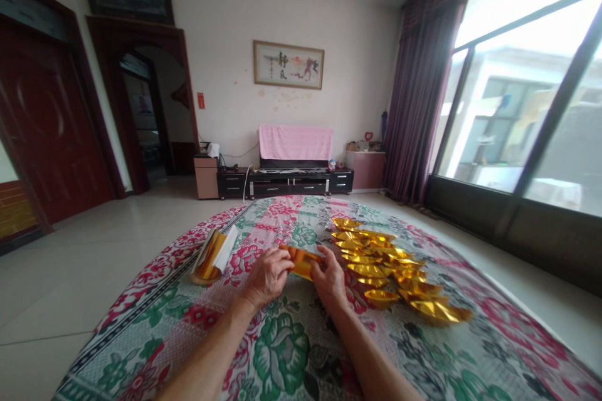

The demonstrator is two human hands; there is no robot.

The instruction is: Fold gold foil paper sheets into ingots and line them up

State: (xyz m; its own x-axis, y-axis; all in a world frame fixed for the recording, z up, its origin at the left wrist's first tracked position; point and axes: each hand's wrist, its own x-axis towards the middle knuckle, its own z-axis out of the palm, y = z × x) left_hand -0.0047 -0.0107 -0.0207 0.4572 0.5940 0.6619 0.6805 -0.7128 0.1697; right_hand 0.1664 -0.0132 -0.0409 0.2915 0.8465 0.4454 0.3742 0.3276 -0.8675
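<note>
Between my two hands is a piece of shiny gold foil paper (pixel 302 262), held flat and level above the tablecloth. My left hand (pixel 269 276) grips its left end, fingers on top. On the right end, my right hand (pixel 330 277) pinches it with the thumb toward me. To the right lie rows of folded gold paper ingots (pixel 376 257), boat-shaped and close together. A curled stack of gold sheets with white backs (pixel 214 257) rests left of my left hand.
A flowered cloth (pixel 282 351) in red, green and white covers the round table. Beyond it stands a low black TV cabinet (pixel 291 185) with a pink cloth (pixel 296 141) over the screen. Windows (pixel 517 119) and a purple curtain (pixel 414 94) are at the right, a red door (pixel 47 113) at the left.
</note>
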